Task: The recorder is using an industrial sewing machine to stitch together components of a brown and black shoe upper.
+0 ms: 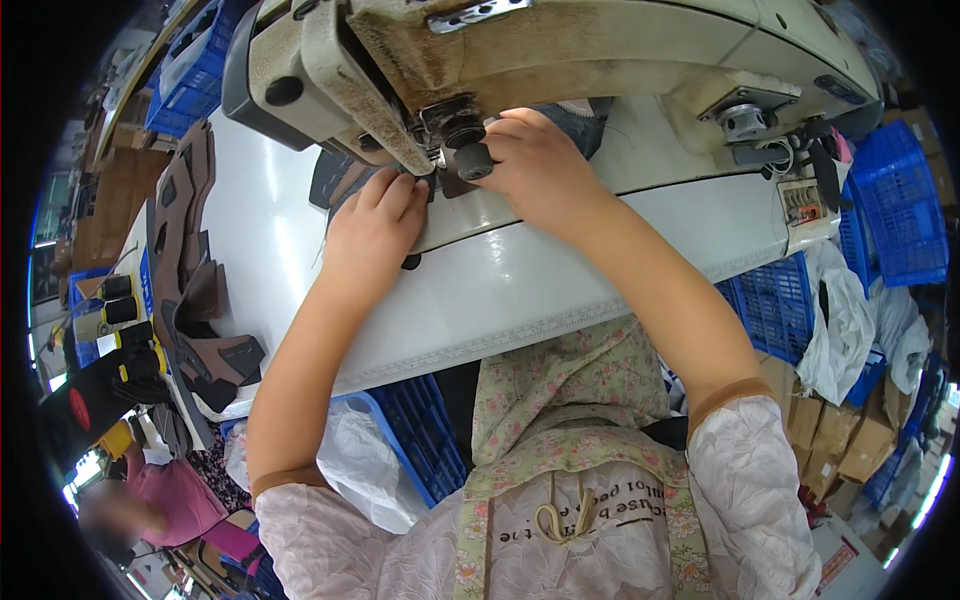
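Note:
A worn cream sewing machine (620,60) stands over the white table, its needle area between my two hands. A dark fabric piece with brown parts (335,178) lies under the machine's head; more dark cloth (585,130) shows beyond my right wrist. My left hand (372,232) has its fingers curled down on the piece's near edge, left of the needle. Close to the presser foot, my right hand (540,170) is bent round the work, its fingertips partly hidden behind a round black knob (473,161). The stitching point itself is mostly covered.
Stacked brown and dark cut pieces (185,250) lie along the table's left side. A ruler strip (500,345) runs along the front edge. Blue crates (900,205) stand at right, another (415,435) below the table. Thread spools (120,300) and a seated person (180,500) are at left.

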Action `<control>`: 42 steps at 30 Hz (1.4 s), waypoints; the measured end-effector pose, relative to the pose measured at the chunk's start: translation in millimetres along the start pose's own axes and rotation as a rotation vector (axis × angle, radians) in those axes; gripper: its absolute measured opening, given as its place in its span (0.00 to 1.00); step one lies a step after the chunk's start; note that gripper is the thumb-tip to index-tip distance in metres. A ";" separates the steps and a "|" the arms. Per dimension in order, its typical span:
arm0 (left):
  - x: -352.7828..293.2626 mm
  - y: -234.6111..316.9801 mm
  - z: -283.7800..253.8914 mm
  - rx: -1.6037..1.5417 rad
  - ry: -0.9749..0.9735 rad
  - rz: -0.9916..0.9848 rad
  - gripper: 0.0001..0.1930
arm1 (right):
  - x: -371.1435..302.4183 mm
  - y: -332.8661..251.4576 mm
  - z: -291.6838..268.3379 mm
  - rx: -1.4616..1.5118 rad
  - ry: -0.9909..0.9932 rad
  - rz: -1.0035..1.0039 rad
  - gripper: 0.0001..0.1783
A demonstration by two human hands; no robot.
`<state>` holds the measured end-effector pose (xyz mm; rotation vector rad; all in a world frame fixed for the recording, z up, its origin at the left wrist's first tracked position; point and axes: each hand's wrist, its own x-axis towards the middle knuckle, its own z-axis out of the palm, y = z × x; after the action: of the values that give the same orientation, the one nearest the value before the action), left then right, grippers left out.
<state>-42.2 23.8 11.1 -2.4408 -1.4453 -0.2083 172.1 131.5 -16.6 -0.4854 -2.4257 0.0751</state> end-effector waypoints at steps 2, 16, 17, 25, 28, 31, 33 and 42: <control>-2.3 -5.5 -4.2 -0.024 -0.010 0.022 0.20 | -0.4 0.3 0.5 0.018 0.008 0.000 0.06; 2.3 -8.9 0.2 -0.102 0.057 0.079 0.16 | 0.7 4.6 4.0 0.035 0.003 0.046 0.06; 4.7 -6.8 0.1 -0.094 0.054 0.069 0.16 | 0.4 5.5 4.5 0.036 0.003 0.047 0.06; 4.5 -8.5 6.0 -0.043 0.045 0.022 0.15 | 1.5 8.5 5.5 0.032 0.051 0.023 0.05; 2.5 -11.4 8.6 -0.057 0.057 0.006 0.15 | 2.2 6.2 5.4 0.021 0.065 0.017 0.05; 1.4 -13.0 9.1 -0.109 0.046 -0.040 0.14 | 3.2 5.1 3.4 0.018 0.017 0.013 0.06; 2.8 -12.4 9.0 -0.133 0.079 -0.015 0.14 | 3.6 4.9 3.3 0.017 0.012 0.013 0.07; 6.6 -9.9 10.9 -0.118 0.105 -0.026 0.11 | 2.6 8.2 6.7 -0.020 -0.020 -0.047 0.08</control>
<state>-48.0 37.4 4.3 -2.4630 -1.4590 -0.4326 168.7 140.4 -21.7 -0.4379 -2.4586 0.0355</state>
